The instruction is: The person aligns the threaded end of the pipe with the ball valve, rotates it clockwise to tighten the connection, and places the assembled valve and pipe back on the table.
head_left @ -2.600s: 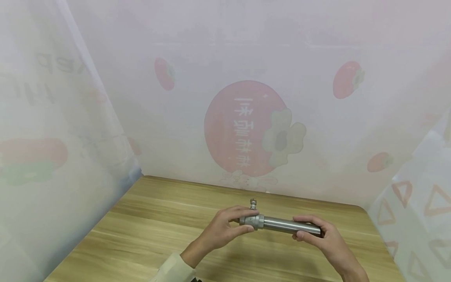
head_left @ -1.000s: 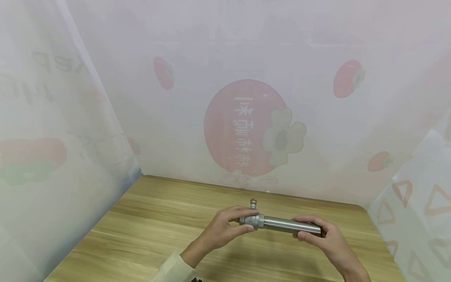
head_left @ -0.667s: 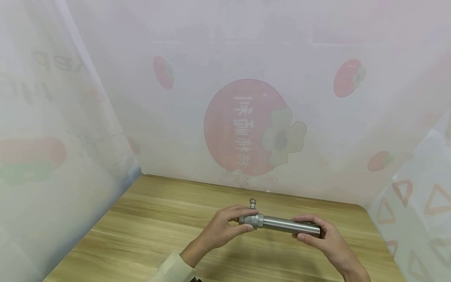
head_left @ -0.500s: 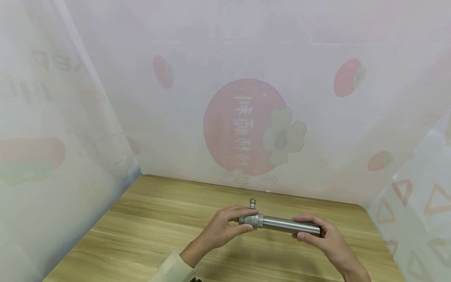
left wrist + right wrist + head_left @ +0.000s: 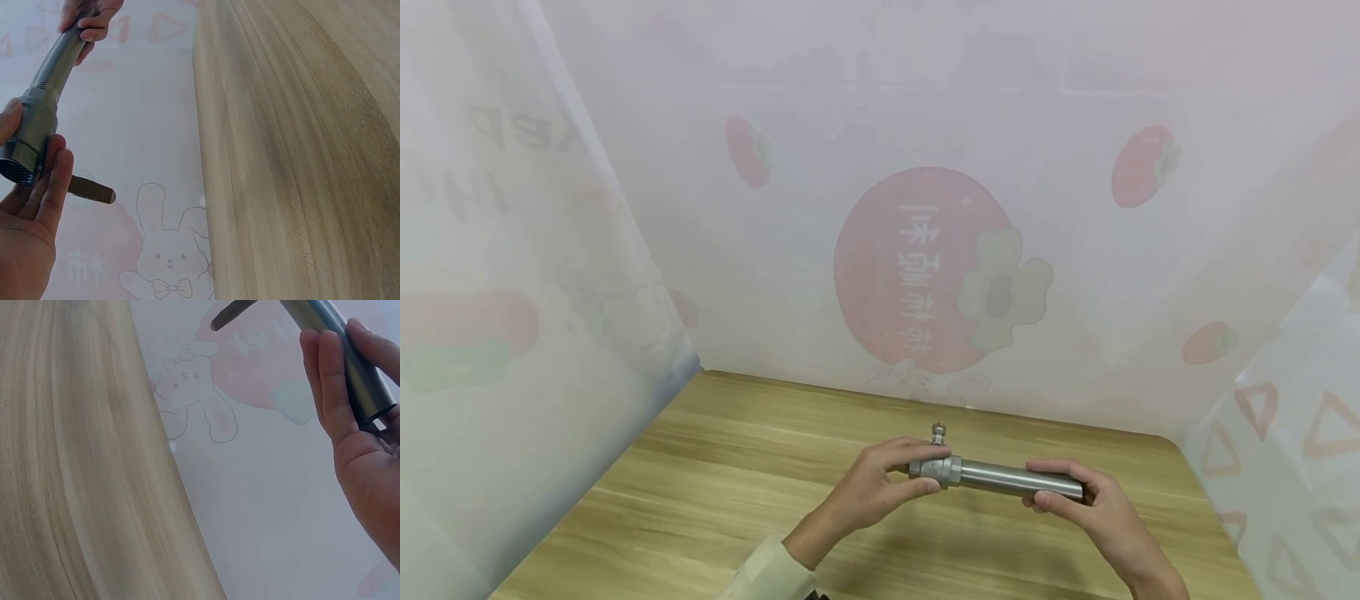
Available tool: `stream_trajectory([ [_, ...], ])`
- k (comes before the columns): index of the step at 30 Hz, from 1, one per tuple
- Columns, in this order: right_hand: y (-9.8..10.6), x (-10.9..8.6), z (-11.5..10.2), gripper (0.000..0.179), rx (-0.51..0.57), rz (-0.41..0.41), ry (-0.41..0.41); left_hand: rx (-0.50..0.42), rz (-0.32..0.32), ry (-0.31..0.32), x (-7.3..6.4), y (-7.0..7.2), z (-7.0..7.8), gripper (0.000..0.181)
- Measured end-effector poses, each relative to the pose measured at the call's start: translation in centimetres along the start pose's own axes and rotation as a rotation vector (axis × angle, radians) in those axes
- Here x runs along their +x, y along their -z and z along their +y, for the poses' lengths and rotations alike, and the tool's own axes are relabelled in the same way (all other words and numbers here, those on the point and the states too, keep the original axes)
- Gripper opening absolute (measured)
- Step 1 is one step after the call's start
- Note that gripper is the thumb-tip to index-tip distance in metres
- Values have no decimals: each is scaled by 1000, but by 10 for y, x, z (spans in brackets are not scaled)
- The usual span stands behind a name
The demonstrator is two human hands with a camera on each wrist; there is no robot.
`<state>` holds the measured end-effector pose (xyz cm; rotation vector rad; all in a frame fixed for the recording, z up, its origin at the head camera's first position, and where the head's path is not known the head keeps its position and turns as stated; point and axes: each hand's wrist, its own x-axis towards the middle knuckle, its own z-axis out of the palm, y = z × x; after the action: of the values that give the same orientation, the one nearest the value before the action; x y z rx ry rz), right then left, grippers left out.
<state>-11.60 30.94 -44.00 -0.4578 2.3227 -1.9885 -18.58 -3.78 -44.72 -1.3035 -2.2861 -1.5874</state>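
Between both hands a metal ball valve [image 5: 936,471] and a steel pipe [image 5: 1011,478] form one straight piece, held above the table. My left hand [image 5: 877,483] grips the valve body, thumb on the near side and fingers on the far side. At the pipe's free end, my right hand [image 5: 1086,500] holds it between thumb and fingers. The valve's handle [image 5: 92,189] sticks out past the left fingers. In the left wrist view, the valve's threaded opening [image 5: 17,170] faces the camera, and threads show where pipe and valve meet. The pipe's hollow end [image 5: 377,417] appears in the right wrist view.
A wood-grain table [image 5: 722,467] lies beneath the hands. Behind it hangs a pale curtain [image 5: 775,275] printed with persimmons and a rabbit. More printed sheets [image 5: 475,400] enclose the left and right sides.
Both hands keep the same grip on the valve and pipe. Only a very slight shift of the view is visible.
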Motion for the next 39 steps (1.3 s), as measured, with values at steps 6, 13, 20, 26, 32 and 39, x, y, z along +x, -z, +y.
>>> stream_trajectory([
  [6, 0, 0, 0, 42, -2, 7, -5, 8, 3, -11, 0, -1, -1, 43],
  [13, 0, 0, -1, 41, -3, 9, -17, 11, 10, -13, -1, -1, 0, 43],
  [20, -2, 2, 0, 39, -11, -2, 48, 8, 13, -10, -1, -1, 1, 43],
  [26, -1, 2, 1, 40, 0, -29, 109, 8, 8, -1, 0, -1, 1, 43],
  [32, -1, 1, 0, 41, 14, -29, 100, 10, 10, 1, 1, 0, 1, 43],
  [39, 1, 0, 0, 39, 16, -26, 56, 12, 3, -1, 2, -1, 2, 43],
])
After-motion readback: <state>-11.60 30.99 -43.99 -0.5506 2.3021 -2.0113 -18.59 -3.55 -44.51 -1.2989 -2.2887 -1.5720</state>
